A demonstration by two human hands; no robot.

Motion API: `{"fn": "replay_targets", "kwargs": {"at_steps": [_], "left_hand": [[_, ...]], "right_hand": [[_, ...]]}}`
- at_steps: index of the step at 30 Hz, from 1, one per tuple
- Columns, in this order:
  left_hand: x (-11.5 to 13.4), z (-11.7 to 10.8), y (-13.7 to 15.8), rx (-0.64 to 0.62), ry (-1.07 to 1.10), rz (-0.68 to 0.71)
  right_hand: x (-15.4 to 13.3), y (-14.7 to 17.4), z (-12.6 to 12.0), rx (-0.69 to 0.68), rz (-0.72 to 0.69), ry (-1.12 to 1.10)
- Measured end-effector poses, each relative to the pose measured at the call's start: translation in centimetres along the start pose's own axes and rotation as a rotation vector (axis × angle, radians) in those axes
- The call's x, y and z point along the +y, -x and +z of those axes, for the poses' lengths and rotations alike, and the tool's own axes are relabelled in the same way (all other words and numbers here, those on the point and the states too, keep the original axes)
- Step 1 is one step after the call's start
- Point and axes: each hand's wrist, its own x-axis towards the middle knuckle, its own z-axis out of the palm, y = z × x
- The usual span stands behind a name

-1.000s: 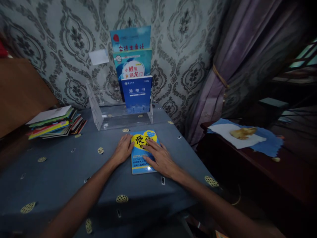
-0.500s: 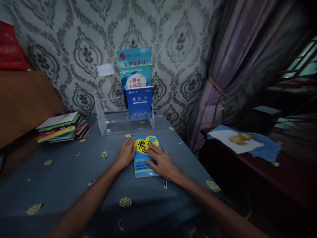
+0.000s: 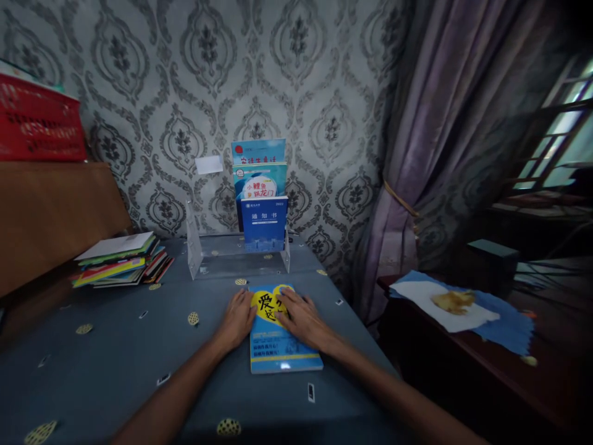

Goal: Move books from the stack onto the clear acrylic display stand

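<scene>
A blue and yellow paperback book (image 3: 278, 343) lies face up on the cloth-covered table, its near edge towards me. Along its left edge rests my left hand (image 3: 237, 318), fingers stretched forward on the cloth and thumb against the cover. My right hand (image 3: 303, 318) lies flat across the upper right of the cover, fingers apart, hiding part of the black title. Beyond the book stands a clear acrylic rack (image 3: 193, 247). At its right end are a dark blue booklet (image 3: 264, 225) in front and two taller light blue books (image 3: 259, 179) behind.
A pile of books (image 3: 115, 262) sits at the table's left, near a brown wooden board (image 3: 55, 216) with a red basket (image 3: 41, 120) on top. Right of the table edge, a dark red surface holds a blue cloth (image 3: 504, 324) with white paper. A purple curtain (image 3: 398, 161) hangs behind.
My view has tilted up, so the table and rack appear lower. My right hand has shifted towards the book's upper right, uncovering more of the lower cover. My left hand stays at the left edge.
</scene>
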Motion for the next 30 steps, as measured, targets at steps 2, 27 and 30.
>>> {"fn": "replay_targets", "kwargs": {"at_steps": [2, 27, 30], "left_hand": [[0.0, 0.1, 0.0, -0.003, 0.014, -0.008], [0.2, -2.9, -0.3, -0.132, 0.407, -0.221], [-0.1, -2.0, -0.1, -0.098, 0.287, -0.150]], "right_hand": [[0.7, -1.6, 0.1, 0.023, 0.049, 0.019], [2.8, -3.2, 2.0, 0.067, 0.066, -0.015], [3.5, -3.5, 2.6, 0.105, 0.025, -0.011]]}}
